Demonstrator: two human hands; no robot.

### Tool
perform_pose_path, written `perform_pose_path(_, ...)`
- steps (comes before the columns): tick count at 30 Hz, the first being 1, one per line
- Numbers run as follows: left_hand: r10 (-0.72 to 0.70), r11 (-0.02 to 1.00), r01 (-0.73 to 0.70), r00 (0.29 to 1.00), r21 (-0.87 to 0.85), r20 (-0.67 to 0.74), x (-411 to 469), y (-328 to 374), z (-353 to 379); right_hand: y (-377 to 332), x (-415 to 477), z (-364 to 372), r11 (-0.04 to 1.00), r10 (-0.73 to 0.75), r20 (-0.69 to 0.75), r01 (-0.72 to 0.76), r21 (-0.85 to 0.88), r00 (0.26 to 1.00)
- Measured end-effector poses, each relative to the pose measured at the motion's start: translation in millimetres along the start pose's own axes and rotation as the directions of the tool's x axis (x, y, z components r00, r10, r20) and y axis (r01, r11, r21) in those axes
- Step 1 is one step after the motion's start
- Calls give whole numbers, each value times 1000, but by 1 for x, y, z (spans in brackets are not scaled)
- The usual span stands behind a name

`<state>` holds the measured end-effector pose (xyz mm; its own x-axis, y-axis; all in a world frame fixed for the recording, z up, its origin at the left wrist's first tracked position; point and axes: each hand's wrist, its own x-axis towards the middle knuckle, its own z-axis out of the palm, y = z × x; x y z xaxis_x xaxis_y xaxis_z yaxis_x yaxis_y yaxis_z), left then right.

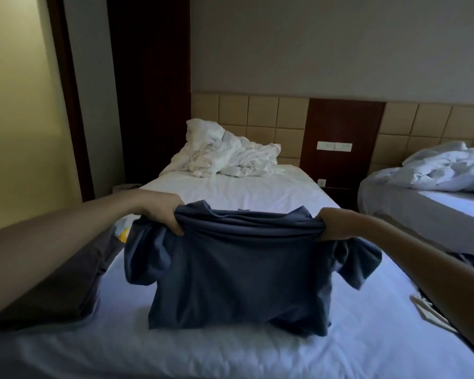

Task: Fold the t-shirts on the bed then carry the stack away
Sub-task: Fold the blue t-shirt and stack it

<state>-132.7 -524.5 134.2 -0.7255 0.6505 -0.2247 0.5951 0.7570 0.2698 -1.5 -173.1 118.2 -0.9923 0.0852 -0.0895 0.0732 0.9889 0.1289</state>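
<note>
1. Hands are working as a pair: the left hand [163, 212] and the right hand [333, 224] are each bunching one end of the upper edge of a blue t-shirt [238, 274], so the cloth is hanging as a flat sheet between them.

2. Both grips are pressed together on fabric; the left fingers [175, 228] are curling over the front of the gathered edge, and the right hand is clamping its end the same way.

3. The t-shirt is hanging over the middle of the bed [230, 351], its lower edge touching or nearly touching the white sheet, with a short sleeve drooping at each side. Holding it taut and level like this is probably letting the person straighten it before laying it down for folding.

4. A dark garment [74, 291] is lying on the bed's left side, partly under the left forearm, likely another piece kept aside. Whether it is already folded cannot be told.

5. The crumpled white duvet [225, 154] is sitting pushed up at the headboard end, leaving the near part of the mattress free as folding room.

6. No finished stack is showing, so the task seems to be at an early stage.
</note>
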Motion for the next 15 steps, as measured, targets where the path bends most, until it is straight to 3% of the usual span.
perform_pose_path(3,8,1000,-7,995,11,-101,30,-16,6,2,25,8,996,45,-120,-54,-72,992)
perform_pose_path(6,22,993,16,949,117,-315,61,-23,-5,6,58,-3,962,81,-308,-155,-224,948)
perform_pose_path(8,22,992,48,853,120,-522,76,-23,-28,13,84,-26,927,93,-483,-253,-278,871)
perform_pose_path(12,90,977,121,517,176,-851,91,-22,-74,26,110,-75,939,115,-720,-312,-146,684)
perform_pose_path(13,116,975,115,471,191,-875,93,-22,-76,27,113,-77,945,104,-755,-300,-127,647)
perform_pose_path(15,132,976,88,482,198,-866,97,-23,-64,28,115,-67,959,94,-785,-268,-94,612)
